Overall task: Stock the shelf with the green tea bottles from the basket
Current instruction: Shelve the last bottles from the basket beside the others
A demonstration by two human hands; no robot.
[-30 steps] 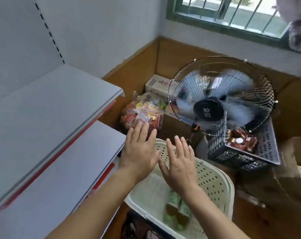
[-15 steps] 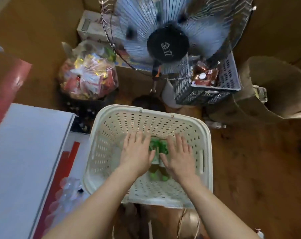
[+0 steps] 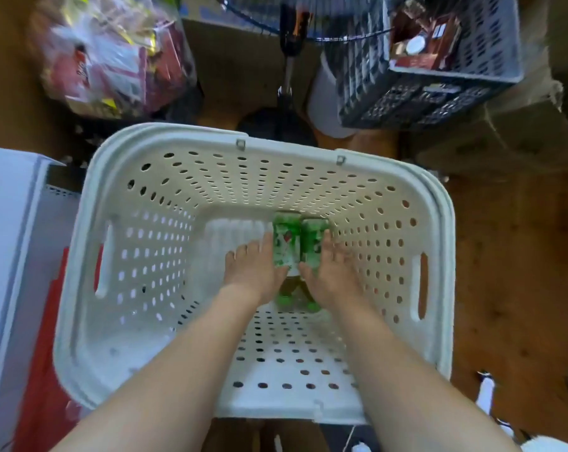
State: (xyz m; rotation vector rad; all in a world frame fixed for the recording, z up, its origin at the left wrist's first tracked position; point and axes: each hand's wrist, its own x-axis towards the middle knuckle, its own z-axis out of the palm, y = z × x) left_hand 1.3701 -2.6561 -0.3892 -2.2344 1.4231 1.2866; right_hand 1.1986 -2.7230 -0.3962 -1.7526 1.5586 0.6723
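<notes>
Two green tea bottles lie side by side on the bottom of the white perforated basket (image 3: pixel 90 288), caps toward me: the left bottle (image 3: pixel 285 243) and the right bottle (image 3: pixel 312 243). Deep inside the basket, my left hand (image 3: pixel 253 265) lies against the left bottle's outer side, its thumb touching the bottle. My right hand (image 3: pixel 333 272) lies against the right bottle's outer side in the same way. Both hands' fingers look straight, not wrapped round the bottles. The white shelf (image 3: pixel 8 256) with a red edge strip is at the left.
A clear bag of snack packets (image 3: pixel 113 53) sits on the floor beyond the basket at the left. The fan's pole and base (image 3: pixel 285 102) stand behind the basket. A grey crate (image 3: pixel 439 76) and a cardboard box (image 3: pixel 510 135) are at the right.
My view has tilted down from the fan to the basket. Both hands have gone from above the rim down to the bottles on the basket's bottom.
</notes>
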